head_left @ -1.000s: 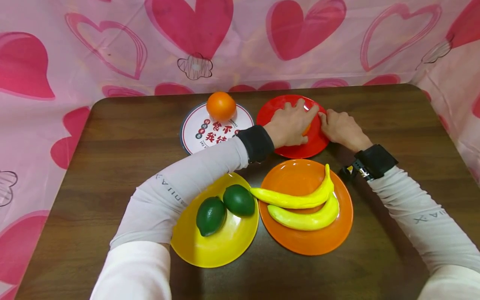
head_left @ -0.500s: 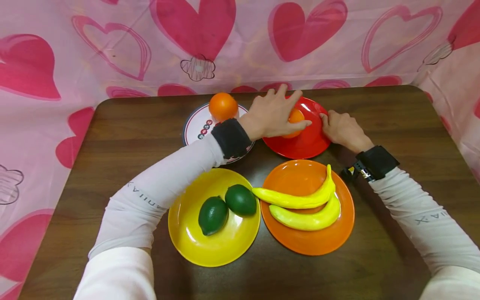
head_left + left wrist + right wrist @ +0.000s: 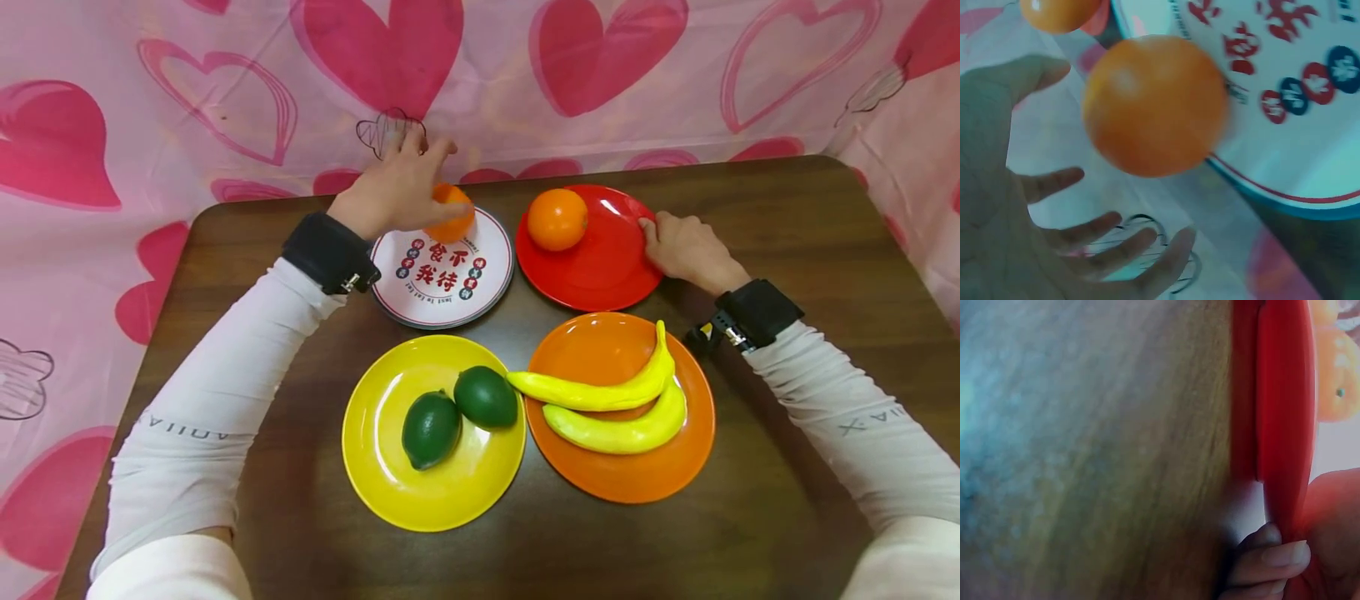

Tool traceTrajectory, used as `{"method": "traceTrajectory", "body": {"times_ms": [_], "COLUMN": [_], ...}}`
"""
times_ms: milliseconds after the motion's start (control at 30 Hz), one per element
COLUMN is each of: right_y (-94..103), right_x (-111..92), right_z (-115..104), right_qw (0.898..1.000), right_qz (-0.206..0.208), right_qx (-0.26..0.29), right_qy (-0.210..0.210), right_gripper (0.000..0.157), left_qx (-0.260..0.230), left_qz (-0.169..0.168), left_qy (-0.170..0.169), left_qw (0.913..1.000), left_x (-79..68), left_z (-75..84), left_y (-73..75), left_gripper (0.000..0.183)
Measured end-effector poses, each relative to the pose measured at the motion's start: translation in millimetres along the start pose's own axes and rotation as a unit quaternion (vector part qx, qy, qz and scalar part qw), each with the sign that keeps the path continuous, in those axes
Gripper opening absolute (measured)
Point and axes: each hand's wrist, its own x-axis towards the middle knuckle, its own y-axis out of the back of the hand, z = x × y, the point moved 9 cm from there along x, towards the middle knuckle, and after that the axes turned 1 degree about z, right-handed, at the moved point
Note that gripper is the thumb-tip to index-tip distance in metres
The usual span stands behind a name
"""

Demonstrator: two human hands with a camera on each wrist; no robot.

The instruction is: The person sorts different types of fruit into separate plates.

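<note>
My left hand hovers with spread fingers beside an orange on the white plate with red lettering. In the left wrist view a gap shows between the fingers and that orange. At the right rim of the red plate, my right hand pinches the edge. Its fingers curl under the red rim in the right wrist view, with the thumb side above. A second orange lies on the left part of the red plate.
Nearer to me, a yellow plate bears two green lemon-shaped fruits. Right of it, an orange plate carries two bananas. All stand on a wooden table, with a heart-patterned pink cloth behind.
My left hand has left the orange on the red plate and moved left to the orange on the white plate. My right hand stays at the red plate's rim.
</note>
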Motion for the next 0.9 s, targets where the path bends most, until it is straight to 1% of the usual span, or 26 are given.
{"method": "traceTrajectory", "body": {"times_ms": [67, 167, 267, 333, 500, 733, 900], "right_y": [-0.4, -1.3, -2.1, -2.3, -0.7, -0.7, -0.5], "right_x": [0.5, 0.1, -1.7, -2.6, -4.4, -5.6, -6.3], "right_z": [0.7, 0.2, -1.0, -1.9, -1.5, 1.2, 1.2], "right_qw": [1.0, 1.0, 1.0, 1.0, 1.0, 1.0, 1.0], "right_qz": [-0.002, -0.002, -0.003, -0.003, 0.002, -0.001, 0.003], "right_qx": [0.003, 0.008, 0.012, 0.012, 0.006, -0.003, -0.004], "right_qy": [-0.003, -0.003, -0.001, 0.001, -0.001, -0.005, -0.002], "right_gripper": [0.068, 0.069, 0.069, 0.069, 0.07, 0.07, 0.069], "left_qx": [-0.011, -0.021, -0.024, -0.028, -0.031, -0.039, -0.055], "left_qz": [-0.017, -0.037, -0.037, -0.031, -0.011, -0.016, 0.0], "left_qy": [0.0, 0.001, -0.009, -0.013, -0.02, -0.026, -0.038], "left_qw": [0.9998, 0.9991, 0.999, 0.999, 0.9993, 0.9988, 0.9977], "left_x": [-0.8, -1.7, -2.3, -3.3, -3.5, -1.0, 1.5], "left_z": [-6.2, -9.5, -7.6, -6.7, -4.7, -0.7, 1.8], "left_y": [-7.8, -21.3, -30.8, -33.2, -33.0, -43.7, -46.6], "left_gripper": [0.091, 0.091, 0.085, 0.081, 0.076, 0.077, 0.073]}}
